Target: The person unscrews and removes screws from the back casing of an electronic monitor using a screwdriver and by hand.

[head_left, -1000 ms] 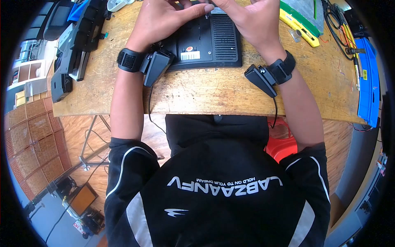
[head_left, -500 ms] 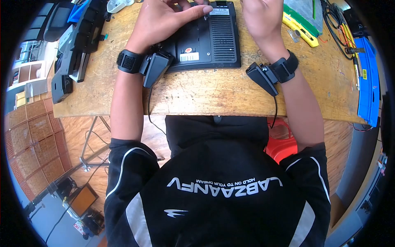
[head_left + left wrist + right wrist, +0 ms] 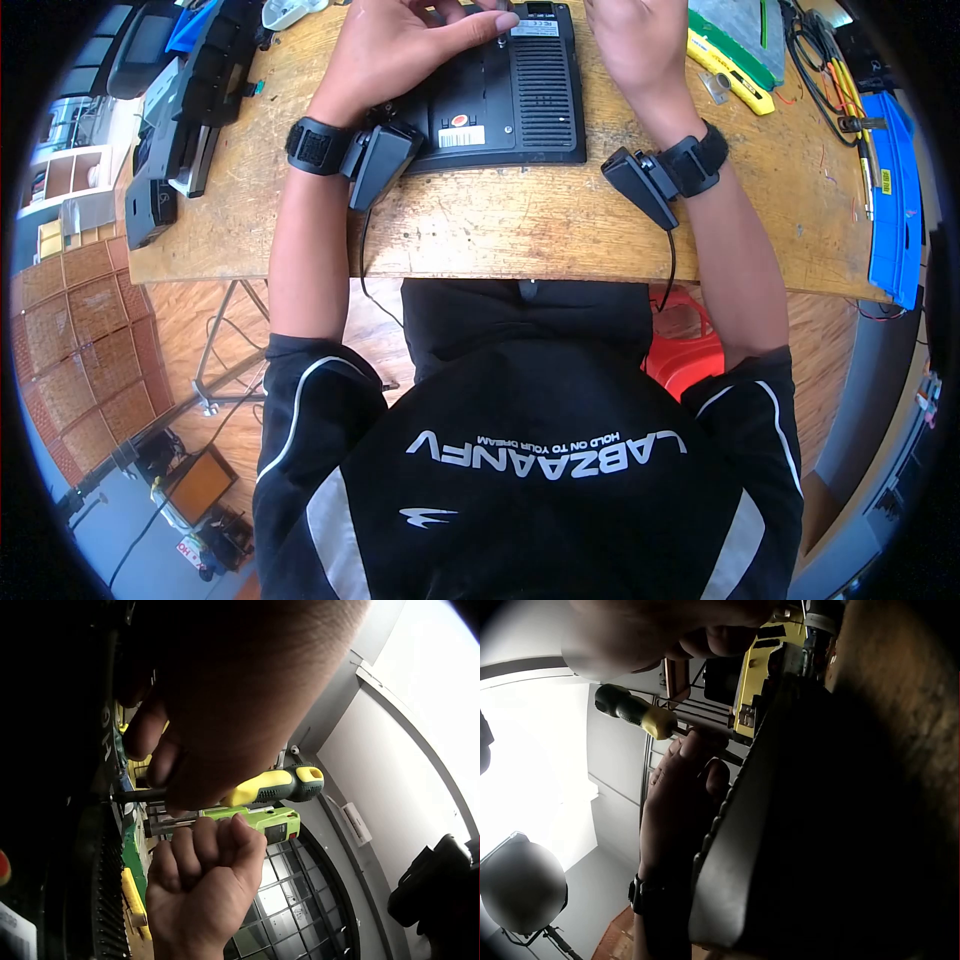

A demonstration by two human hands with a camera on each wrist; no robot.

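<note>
A black vented electronic device (image 3: 548,95) lies on the wooden table, with a barcode label (image 3: 461,136) and vent slots facing up. My left hand (image 3: 400,50) is over its left part, fingertips cut off by the head view's top edge. A screwdriver (image 3: 262,787) with a yellow and dark green handle stands upright over the device. Left thumb and fingers pinch its shaft, as the right wrist view shows. My right hand (image 3: 206,877) is beside the screwdriver, raised, fingers curled into the palm around nothing visible. Behind that hand, a lime-green tool (image 3: 274,823) shows partly.
Right of the device lie a yellow cutter knife (image 3: 735,70), a green-edged case (image 3: 740,35), cables and a blue tray (image 3: 893,210). Black boxes (image 3: 205,80) stand at the left edge, with a white container (image 3: 285,10) behind them. The table's front edge runs before the torso.
My right hand has come away from the left fingertips and screwdriver, moving right, and its fingers are curled. The left hand and the device stay almost in place.
</note>
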